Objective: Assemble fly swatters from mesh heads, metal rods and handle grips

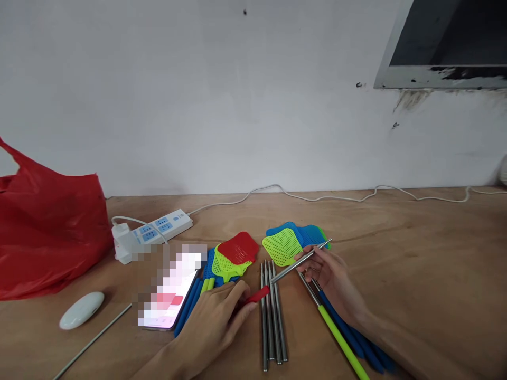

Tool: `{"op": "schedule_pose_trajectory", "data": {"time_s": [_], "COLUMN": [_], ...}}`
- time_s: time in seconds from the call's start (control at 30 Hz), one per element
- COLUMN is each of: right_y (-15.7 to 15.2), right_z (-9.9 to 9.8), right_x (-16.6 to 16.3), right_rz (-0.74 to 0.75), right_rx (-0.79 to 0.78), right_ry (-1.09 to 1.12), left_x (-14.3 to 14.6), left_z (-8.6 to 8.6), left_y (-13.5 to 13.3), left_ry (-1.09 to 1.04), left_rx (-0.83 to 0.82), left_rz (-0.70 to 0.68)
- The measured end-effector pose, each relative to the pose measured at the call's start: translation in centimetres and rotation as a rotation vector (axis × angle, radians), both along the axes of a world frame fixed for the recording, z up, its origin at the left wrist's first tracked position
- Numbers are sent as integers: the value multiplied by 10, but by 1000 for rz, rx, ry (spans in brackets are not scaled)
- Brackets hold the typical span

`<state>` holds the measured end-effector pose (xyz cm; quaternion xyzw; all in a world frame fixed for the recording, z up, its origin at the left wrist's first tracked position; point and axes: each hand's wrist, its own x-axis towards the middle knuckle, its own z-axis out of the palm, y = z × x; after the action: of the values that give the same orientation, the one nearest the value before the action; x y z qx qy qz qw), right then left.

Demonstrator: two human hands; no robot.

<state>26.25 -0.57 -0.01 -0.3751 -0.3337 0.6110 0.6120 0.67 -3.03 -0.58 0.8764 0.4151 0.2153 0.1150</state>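
Pale wall (222, 105) backs wooden tabletop (415, 253); left grip (216, 311) holds red handle (259, 295), right grip (335, 274) holds metal rod (289, 269).

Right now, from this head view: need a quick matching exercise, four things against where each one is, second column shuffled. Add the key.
Things
1. Red bag
2. Slanted metal rod
3. Row of metal rods
4. Red tube

Places
A. Lying side by side, between the two forearms
B. In the left hand
C. At the left edge of the picture
D. In the right hand

Pairs: 1-C, 2-D, 3-A, 4-B
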Motion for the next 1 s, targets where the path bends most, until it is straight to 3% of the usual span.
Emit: {"op": "schedule_pose_trajectory", "data": {"time_s": [0.4,0.67,0.8,1.0], "right_y": [-4,-9,-11,-6], "right_z": [-1,-2,-8,-12], "right_x": [1,0,-5,2], "right_rz": [26,190,302,326], "right_rx": [140,143,172,243], "right_ry": [-17,17,-109,-286], "left_x": [-2,0,1,2], "left_z": [-4,-3,-6,-6], "left_y": [2,0,-1,-3], "left_ry": [-49,-120,-151,-205], "left_rx": [-4,-31,-23,-97], "left_rz": [26,26,2,16]}}
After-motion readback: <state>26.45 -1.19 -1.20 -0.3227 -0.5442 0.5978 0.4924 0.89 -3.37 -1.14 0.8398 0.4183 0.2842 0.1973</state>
